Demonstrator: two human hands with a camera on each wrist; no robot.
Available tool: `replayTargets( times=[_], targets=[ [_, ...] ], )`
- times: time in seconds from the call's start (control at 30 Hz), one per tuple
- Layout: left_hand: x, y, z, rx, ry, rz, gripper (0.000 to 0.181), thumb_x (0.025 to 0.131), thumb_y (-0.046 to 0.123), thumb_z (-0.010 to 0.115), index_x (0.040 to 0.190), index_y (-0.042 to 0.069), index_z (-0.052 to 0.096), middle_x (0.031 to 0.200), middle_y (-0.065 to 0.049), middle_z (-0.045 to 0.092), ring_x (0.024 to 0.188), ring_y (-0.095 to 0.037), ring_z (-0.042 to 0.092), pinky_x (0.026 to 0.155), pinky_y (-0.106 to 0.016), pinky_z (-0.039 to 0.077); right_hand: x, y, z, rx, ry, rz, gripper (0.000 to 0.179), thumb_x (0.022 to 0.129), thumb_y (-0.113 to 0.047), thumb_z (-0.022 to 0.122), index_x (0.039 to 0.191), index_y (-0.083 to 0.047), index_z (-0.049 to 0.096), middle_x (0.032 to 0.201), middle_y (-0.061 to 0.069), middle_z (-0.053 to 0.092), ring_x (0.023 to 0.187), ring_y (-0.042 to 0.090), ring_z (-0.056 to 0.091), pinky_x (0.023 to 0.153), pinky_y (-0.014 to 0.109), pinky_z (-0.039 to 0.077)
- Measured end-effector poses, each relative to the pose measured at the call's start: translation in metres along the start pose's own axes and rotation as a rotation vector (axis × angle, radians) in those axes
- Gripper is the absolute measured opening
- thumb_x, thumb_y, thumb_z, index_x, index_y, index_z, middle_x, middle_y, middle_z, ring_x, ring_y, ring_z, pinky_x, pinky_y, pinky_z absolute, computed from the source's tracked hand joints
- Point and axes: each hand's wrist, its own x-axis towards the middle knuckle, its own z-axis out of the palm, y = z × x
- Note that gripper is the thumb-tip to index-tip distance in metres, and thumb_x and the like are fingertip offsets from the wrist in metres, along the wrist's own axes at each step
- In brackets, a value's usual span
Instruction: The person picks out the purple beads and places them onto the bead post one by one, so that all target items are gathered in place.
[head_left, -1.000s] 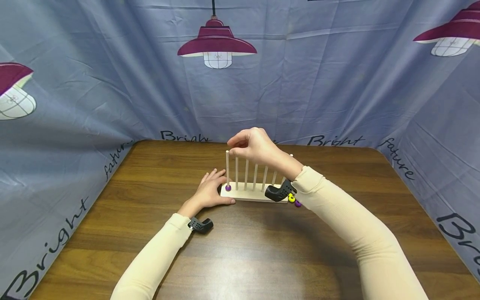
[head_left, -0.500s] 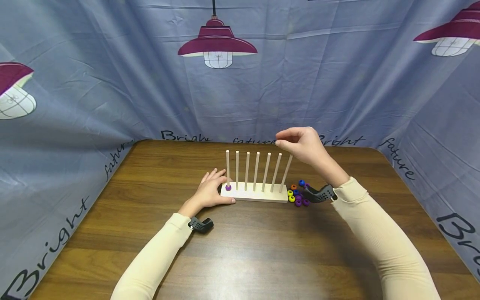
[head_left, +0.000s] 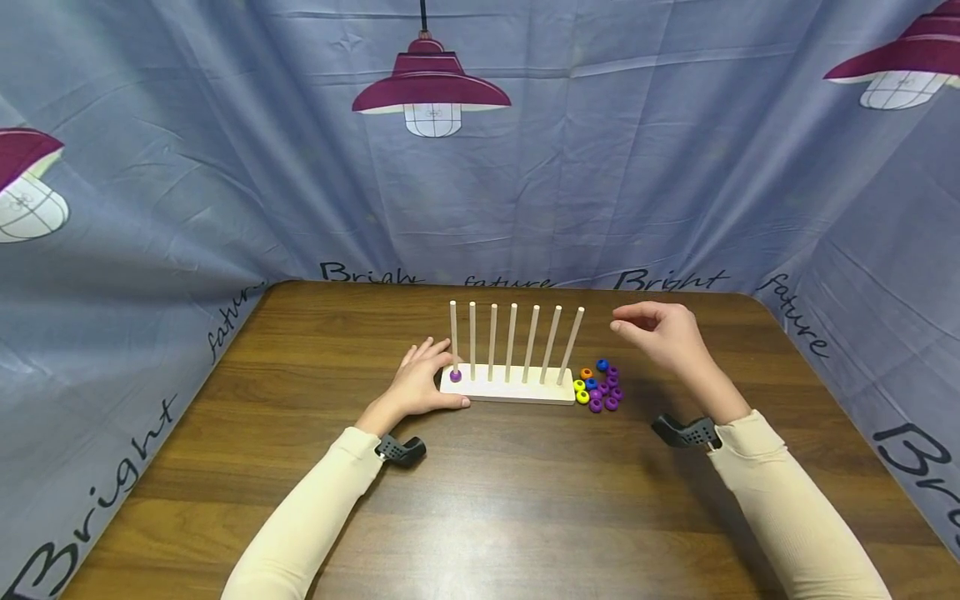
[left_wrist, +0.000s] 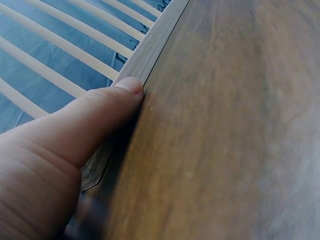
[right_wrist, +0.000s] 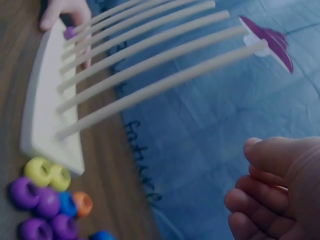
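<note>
A pale wooden peg stand (head_left: pixel 517 390) with several upright pegs sits on the table. One purple bead (head_left: pixel 456 377) rests at the foot of its leftmost peg. My left hand (head_left: pixel 415 386) holds the stand's left end, thumb along the front edge and fingers behind; in the left wrist view the thumb (left_wrist: pixel 100 112) lies against the base's side. Raised behind and to the right of the loose beads is my right hand (head_left: pixel 667 337), its thumb and fingers loosely bent with nothing between them. Purple beads (head_left: pixel 612 404), yellow beads (right_wrist: pixel 39 171), blue beads (head_left: pixel 602 365) and an orange bead (right_wrist: pixel 82 203) cluster by the stand's right end.
The brown wooden table (head_left: pixel 480 500) extends around the stand. A blue-grey curtain (head_left: pixel 570 183) printed with lamps and lettering surrounds its back and sides. Black wrist cameras (head_left: pixel 684 431) sit on both wrists.
From the leftmost pegs, my right hand has swept right past the stand and come lower, uncovering the pegs and loose beads. My left hand has stayed on the stand's end.
</note>
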Motion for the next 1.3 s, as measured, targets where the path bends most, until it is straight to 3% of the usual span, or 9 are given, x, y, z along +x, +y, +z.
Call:
replayTargets(
  times=[0.3, 0.63, 0.97, 1.3],
  targets=[
    [-0.001, 0.001, -0.001, 0.002, 0.002, 0.008, 0.066, 0.071, 0.050, 0.086, 0.125, 0.016, 0.068, 0.161, -0.018, 0.041, 0.155, -0.045, 0.023, 0.127, -0.065, 0.011, -0.032, 0.030, 0.005, -0.050, 0.018, 0.033, 0.019, 0.089, -0.015, 0.078, 0.102, -0.001, 0.079, 0.093, 0.019, 0.079, 0.070, -0.015, 0.055, 0.059, 0.008, 0.047],
    [0.000, 0.004, -0.002, 0.001, -0.004, -0.001, 0.066, 0.071, 0.049, 0.086, 0.124, 0.015, 0.069, 0.161, -0.018, 0.041, 0.156, -0.044, 0.023, 0.128, -0.063, 0.011, -0.051, 0.051, 0.016, -0.070, -0.013, 0.090, 0.019, 0.088, -0.013, 0.079, 0.103, -0.001, 0.078, 0.095, 0.018, 0.079, 0.072, -0.016, 0.054, 0.061, 0.011, 0.048],
    [-0.003, 0.002, 0.000, 0.000, -0.003, 0.002, 0.065, 0.070, 0.051, 0.086, 0.123, 0.017, 0.069, 0.161, -0.017, 0.043, 0.155, -0.044, 0.024, 0.127, -0.063, 0.013, -0.066, 0.065, 0.024, -0.068, -0.103, 0.160, 0.020, 0.088, -0.014, 0.079, 0.103, -0.001, 0.078, 0.098, 0.018, 0.079, 0.076, -0.007, 0.058, 0.065, 0.015, 0.051],
    [-0.003, 0.001, 0.003, -0.001, 0.017, -0.002, 0.063, 0.069, 0.050, 0.087, 0.121, 0.018, 0.070, 0.160, -0.017, 0.044, 0.154, -0.044, 0.027, 0.127, -0.064, 0.015, -0.071, 0.070, 0.034, -0.053, -0.085, 0.127, 0.018, 0.084, -0.012, 0.082, 0.099, -0.004, 0.079, 0.096, 0.016, 0.079, 0.076, -0.012, 0.058, 0.066, 0.013, 0.052]
  ],
)
